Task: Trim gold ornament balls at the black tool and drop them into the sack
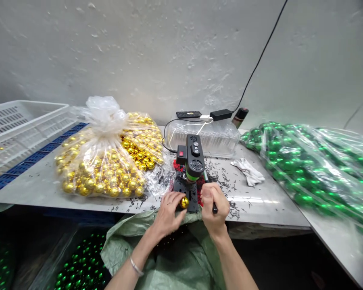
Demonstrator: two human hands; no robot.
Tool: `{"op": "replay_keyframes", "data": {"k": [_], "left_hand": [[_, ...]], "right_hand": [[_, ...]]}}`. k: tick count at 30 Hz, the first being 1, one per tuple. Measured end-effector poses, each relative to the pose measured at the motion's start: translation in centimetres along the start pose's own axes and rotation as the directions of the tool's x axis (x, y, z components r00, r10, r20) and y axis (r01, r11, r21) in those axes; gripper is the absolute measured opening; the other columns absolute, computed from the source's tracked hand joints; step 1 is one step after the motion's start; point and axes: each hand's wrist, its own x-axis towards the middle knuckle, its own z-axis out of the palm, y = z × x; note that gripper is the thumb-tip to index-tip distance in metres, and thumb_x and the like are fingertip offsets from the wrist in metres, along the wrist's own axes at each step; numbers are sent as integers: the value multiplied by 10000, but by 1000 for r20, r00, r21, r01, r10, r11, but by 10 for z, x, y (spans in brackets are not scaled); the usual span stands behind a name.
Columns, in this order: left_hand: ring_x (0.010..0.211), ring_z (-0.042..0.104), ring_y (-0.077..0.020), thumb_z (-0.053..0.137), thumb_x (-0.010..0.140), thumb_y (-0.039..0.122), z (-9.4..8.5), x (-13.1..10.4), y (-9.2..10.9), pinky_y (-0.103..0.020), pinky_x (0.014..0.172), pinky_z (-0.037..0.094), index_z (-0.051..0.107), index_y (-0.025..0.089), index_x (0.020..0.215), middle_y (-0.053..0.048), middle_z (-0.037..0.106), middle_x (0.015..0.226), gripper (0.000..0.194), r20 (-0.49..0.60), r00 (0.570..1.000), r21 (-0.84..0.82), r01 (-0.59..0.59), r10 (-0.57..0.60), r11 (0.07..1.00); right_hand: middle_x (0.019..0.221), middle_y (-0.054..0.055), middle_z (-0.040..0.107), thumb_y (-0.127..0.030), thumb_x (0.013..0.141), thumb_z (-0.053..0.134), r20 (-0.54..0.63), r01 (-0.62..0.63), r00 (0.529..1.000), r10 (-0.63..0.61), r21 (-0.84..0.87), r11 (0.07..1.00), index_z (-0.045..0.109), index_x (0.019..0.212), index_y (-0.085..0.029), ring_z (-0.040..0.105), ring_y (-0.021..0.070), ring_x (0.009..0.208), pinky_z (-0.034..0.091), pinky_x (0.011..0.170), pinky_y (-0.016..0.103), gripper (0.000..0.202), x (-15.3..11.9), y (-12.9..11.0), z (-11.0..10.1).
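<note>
A small black machine [195,157] with a red switch stands at the middle of the table. At its base plate, my left hand [170,212] has its fingers around a shiny gold ball [184,202]. My right hand [214,205] is wrapped round the black lever handle [214,209] on the machine's right side. Just below the table edge hangs an open green sack [181,262], under both hands. Clear bags of gold balls [103,173] sit to the left of the machine.
White crate [27,121] at far left. Bagged green balls [314,165] lie on the right, near a white glove [248,171]. Behind the machine are a clear plastic box [205,141], cables and a dark bottle [240,117]. Black scraps litter the table [269,201].
</note>
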Motion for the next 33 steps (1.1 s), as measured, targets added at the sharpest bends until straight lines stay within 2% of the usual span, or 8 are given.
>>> {"op": "replay_keyframes", "data": {"k": [4, 9, 13, 17, 22, 26, 29, 33], "left_hand": [[1227, 545, -277, 553, 932, 327, -30, -6, -7, -488, 1075, 420, 604, 231, 1257, -110, 620, 1307, 342, 18, 999, 86, -50, 49, 995], [1174, 553, -339, 503, 931, 220, -61, 67, -54, -512, 987, 452, 632, 158, 1189, -188, 602, 1276, 295, -258, 949, 404, 277, -182, 872], [1095, 588, -356, 517, 870, 105, -70, 113, -81, -480, 928, 458, 657, 104, 1093, -225, 640, 1167, 263, -110, 916, 569, 377, -387, 731], [1041, 626, -337, 588, 870, 166, -70, 113, -85, -417, 878, 476, 660, 122, 1106, -188, 690, 1045, 250, -43, 914, 552, 358, -403, 753], [863, 672, -233, 651, 871, 406, -70, 90, -72, -326, 762, 514, 646, 162, 1183, -91, 712, 978, 397, 21, 846, -130, 531, -534, 837], [771, 671, -147, 796, 741, 389, -58, 72, -49, -251, 720, 536, 670, 147, 1132, -47, 705, 909, 477, 244, 771, -758, 530, -588, 381], [728, 671, -122, 816, 739, 322, -41, 63, -31, -218, 684, 545, 692, 129, 1067, -49, 704, 837, 400, 350, 725, -828, 536, -594, 167], [623, 651, -105, 786, 771, 297, -18, 58, -17, -206, 616, 536, 665, 115, 1142, -17, 694, 733, 431, 376, 705, -754, 610, -602, 244]], "right_hand": [[704, 2, 498, -33, 905, 424, -30, 9, 1000, -8, 34, 999, 461, 722, -200, 499, 117, 633, 392, 553, 259, 251, -10, 4, 5], [713, 4, 486, -23, 899, 410, -54, 25, 998, -22, 66, 998, 447, 721, -200, 486, 114, 620, 403, 540, 257, 254, -24, 12, 13], [704, 5, 491, -13, 885, 427, -49, 57, 997, -55, 47, 997, 466, 730, -198, 495, 122, 633, 405, 548, 260, 245, -24, 14, 11], [684, -2, 486, -6, 877, 428, -43, 65, 997, -63, 41, 997, 468, 725, -199, 497, 124, 633, 405, 554, 259, 249, -22, 14, 10], [679, -6, 475, 13, 868, 428, -44, 86, 996, -83, 48, 995, 444, 717, -204, 489, 122, 641, 401, 561, 255, 265, -23, 15, 10], [668, -9, 471, 0, 875, 435, -48, 58, 997, -56, 52, 997, 431, 696, -208, 490, 124, 632, 398, 560, 258, 275, -20, 12, 9], [663, -10, 477, -15, 889, 431, -54, 26, 998, -24, 40, 999, 425, 684, -210, 491, 120, 619, 386, 551, 255, 284, -13, 7, 8], [673, -6, 497, -38, 904, 425, -65, 6, 998, -4, 22, 1000, 430, 684, -211, 485, 116, 605, 380, 551, 257, 280, -7, 4, 6]]}}
